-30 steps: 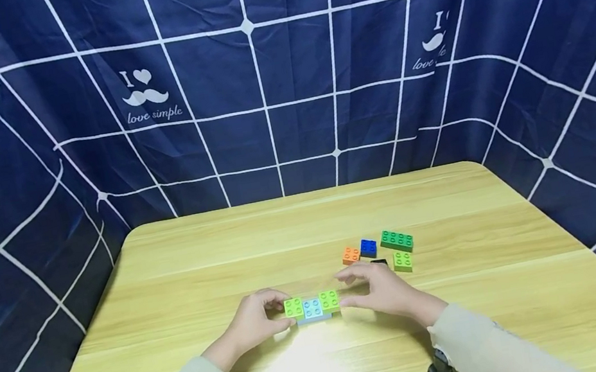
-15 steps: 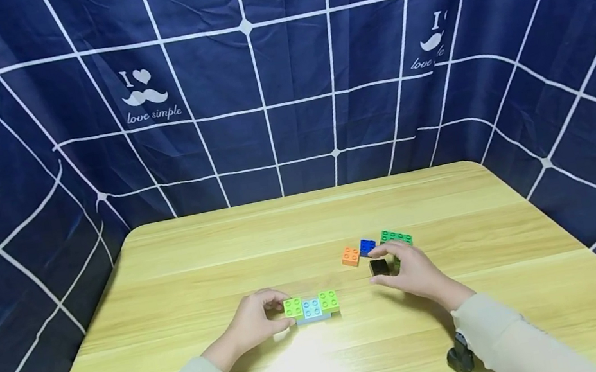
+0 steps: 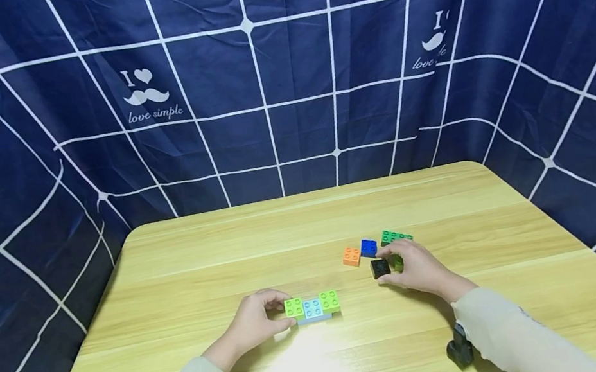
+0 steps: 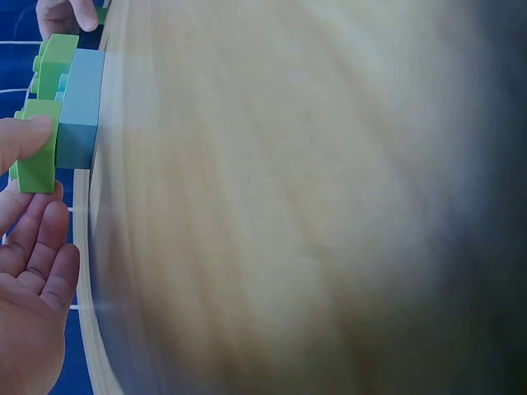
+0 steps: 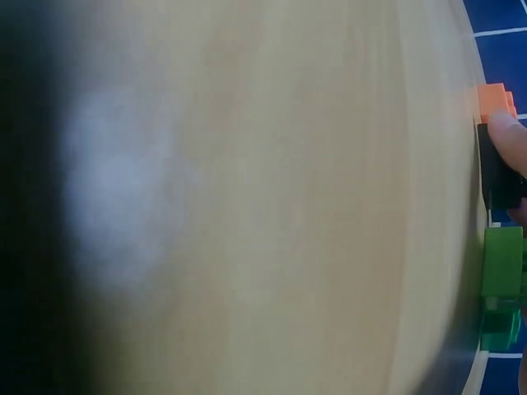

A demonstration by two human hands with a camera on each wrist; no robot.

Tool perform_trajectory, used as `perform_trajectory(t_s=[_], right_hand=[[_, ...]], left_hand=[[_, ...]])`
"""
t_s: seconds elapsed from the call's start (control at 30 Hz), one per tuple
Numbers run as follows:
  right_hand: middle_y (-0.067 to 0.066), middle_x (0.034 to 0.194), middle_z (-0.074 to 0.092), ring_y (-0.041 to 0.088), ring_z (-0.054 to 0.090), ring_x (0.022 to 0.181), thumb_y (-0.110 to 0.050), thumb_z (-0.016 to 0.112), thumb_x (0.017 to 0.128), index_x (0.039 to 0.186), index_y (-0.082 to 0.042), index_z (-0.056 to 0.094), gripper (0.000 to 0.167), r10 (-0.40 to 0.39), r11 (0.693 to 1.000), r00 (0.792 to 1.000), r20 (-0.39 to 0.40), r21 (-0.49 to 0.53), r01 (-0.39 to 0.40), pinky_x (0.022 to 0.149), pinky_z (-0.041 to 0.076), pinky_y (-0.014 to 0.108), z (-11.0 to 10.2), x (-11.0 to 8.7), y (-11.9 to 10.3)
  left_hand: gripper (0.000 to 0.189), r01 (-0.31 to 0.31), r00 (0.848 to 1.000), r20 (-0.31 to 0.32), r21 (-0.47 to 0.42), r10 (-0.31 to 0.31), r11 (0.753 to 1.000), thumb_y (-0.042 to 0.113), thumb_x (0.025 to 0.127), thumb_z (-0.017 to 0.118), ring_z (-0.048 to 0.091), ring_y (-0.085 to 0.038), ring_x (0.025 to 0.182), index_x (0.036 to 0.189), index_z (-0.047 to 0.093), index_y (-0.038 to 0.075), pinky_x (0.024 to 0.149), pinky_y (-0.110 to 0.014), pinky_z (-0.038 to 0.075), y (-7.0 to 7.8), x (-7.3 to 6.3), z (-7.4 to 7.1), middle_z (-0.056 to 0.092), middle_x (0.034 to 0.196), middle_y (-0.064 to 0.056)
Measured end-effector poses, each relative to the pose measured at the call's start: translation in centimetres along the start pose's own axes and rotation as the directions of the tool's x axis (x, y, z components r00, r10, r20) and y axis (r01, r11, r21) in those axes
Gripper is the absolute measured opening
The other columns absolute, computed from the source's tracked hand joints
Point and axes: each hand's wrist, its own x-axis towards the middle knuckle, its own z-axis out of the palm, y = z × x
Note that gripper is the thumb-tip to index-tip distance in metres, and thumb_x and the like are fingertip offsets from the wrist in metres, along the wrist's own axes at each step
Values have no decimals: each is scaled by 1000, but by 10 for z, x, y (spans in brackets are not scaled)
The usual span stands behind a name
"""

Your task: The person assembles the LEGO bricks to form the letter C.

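My left hand [image 3: 258, 322] pinches the left end of a small brick assembly. Its thumb presses the near side of a lime green brick [image 4: 39, 160], with fingers at the far side. That brick and another lime green brick [image 3: 329, 301] flank a light blue brick [image 3: 312, 308], on top of a longer blue brick [image 4: 81, 115]. Farther right, my right hand [image 3: 413, 266] holds a black brick [image 3: 380, 268] between thumb and index finger. In the right wrist view the thumb overlaps the black brick's side; most of that hand lies outside the frame.
An orange brick [image 3: 351, 256] and a dark blue brick [image 3: 369, 247] lie just beyond the black one. A long green brick [image 3: 394, 236] and a lime brick [image 5: 502, 262] are partly hidden behind my right hand. A wooden tabletop [image 3: 214, 245] meets a dark blue curtain [image 3: 221, 146].
My right hand has left the assembly's right end, moved right to the black brick and taken hold of it. The black brick has turned slightly. My left hand stays on the assembly.
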Motion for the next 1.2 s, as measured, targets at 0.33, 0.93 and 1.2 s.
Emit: perform_trajectory(t_s=[0.33, 0.93, 1.2], right_hand=[[0, 98, 64, 27, 57, 99, -32, 84, 71, 104, -11, 69, 42, 0, 1000, 1000, 2, -9, 0, 88, 46, 50, 2, 3, -3], [-5, 106, 64, 23, 58, 105, -35, 81, 75, 108, -17, 68, 39, -111, 982, 993, -45, 147, 116, 91, 46, 46, 13, 20, -78], [-9, 109, 61, 14, 56, 104, -38, 77, 79, 111, -20, 66, 38, -137, 964, 990, -21, 226, 138, 92, 46, 42, 29, 24, -107]], left_hand=[[30, -7, 1000, 2, -9, 7, 1000, 11, 76, 80, 59, -13, 86, 102, 68, 7, 80, -27, 52, 2, 0, 0, 63, 96, 6], [29, -11, 1000, -2, 0, 11, 1000, 11, 75, 80, 59, -13, 86, 102, 69, 8, 80, -27, 52, 1, -1, -1, 63, 96, 6], [30, -17, 1000, -9, -12, 17, 1000, 10, 74, 81, 59, -12, 84, 102, 69, 7, 79, -26, 52, -1, 1, 0, 63, 95, 6]])
